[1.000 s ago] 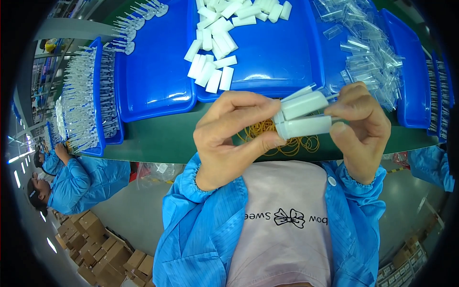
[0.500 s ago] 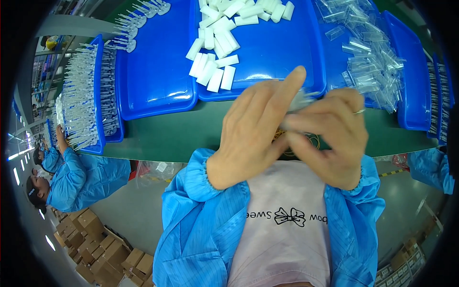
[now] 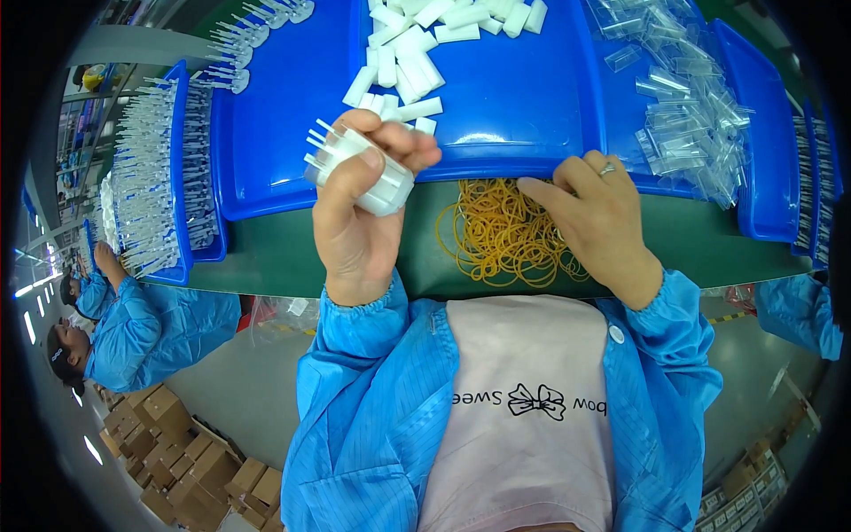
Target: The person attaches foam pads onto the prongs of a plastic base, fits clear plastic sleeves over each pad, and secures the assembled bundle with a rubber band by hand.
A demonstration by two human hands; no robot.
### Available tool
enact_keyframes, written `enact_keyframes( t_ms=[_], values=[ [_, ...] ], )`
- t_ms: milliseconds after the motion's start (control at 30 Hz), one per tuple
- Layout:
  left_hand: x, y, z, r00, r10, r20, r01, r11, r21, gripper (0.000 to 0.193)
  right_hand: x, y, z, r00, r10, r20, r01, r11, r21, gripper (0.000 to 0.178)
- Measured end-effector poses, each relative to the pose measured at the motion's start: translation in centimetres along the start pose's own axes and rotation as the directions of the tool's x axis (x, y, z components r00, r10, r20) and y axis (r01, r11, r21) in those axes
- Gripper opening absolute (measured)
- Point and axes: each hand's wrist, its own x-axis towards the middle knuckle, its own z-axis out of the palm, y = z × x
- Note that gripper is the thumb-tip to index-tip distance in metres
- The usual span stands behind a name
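- Through the head camera I see the left hand clasping a white pronged assembly between thumb and fingers, tilted, its thin prongs pointing up and to the left.
- That assembly is in the air, in front of where the left blue tray and the middle blue tray meet.
- The right hand has its fingers bent at the upper right edge of a tangle of yellow-brown rubber bands; I cannot tell whether it has pinched one. A silver-coloured ring is on one finger.
- The bands lie on the green tabletop, just in front of the middle tray.
- In the middle tray I see a heap of white rectangular blocks; in the tray to its right, clear plastic pieces.
- White pronged parts line the left tray's upper left edge, and many more are packed into the racked trays further left.
- For writing, I find black lettering beside a bow drawing on the pale shirt, inverted to me and partly covered by the blue smock.
- A co-worker's dark cap carries a small pale mark, illegible to me.
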Motion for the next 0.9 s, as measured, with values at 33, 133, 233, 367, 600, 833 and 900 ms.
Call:
enact_keyframes(
  t_ms=[33, 133, 233, 367, 600, 833, 900],
  values=[
    [0.0, 0.0, -0.3, 0.997, -0.061, 0.042, 0.064, 0.994, -0.087, 0.033, 0.1, 0.1, 0.6, 1.0, 0.002, -0.001, -0.002, 1.0, -0.001, 0.016],
    [-0.2, -0.1, -1.2, 0.989, -0.083, 0.125, 0.099, 0.987, -0.127, 0.032, 0.4, 0.3, 1.5, 0.996, -0.088, -0.011, 0.086, 0.993, -0.081, 0.016],
    [-0.5, 0.1, -1.1, 0.985, -0.07, 0.158, 0.093, 0.986, -0.141, 0.035, -0.1, 0.9, 1.2, 0.996, -0.086, -0.02, 0.085, 0.996, -0.026, 0.017],
    [-1.8, -1.0, -0.5, 0.992, 0.049, 0.118, -0.092, 0.914, 0.394, 0.039, 0.1, 0.8, -0.6, 0.987, 0.129, -0.1, -0.102, 0.966, 0.238, 0.014],
    [-2.0, -3.7, 3.0, 0.928, -0.103, 0.357, -0.114, 0.836, 0.537, 0.043, 0.8, -1.2, -3.1, 0.952, 0.295, -0.086, -0.198, 0.804, 0.561, 0.007],
    [-1.6, -1.4, 3.4, 0.7, -0.421, 0.577, 0.136, 0.872, 0.471, 0.071, 1.2, 0.1, -4.8, 0.903, 0.24, 0.355, -0.189, -0.522, 0.832, 0.02],
    [-1.8, -3.0, 3.3, 0.742, -0.255, 0.62, -0.217, 0.784, 0.581, 0.076, 1.8, 0.1, -5.4, 0.878, 0.24, 0.414, -0.261, -0.485, 0.834, 0.026]
  ],
)
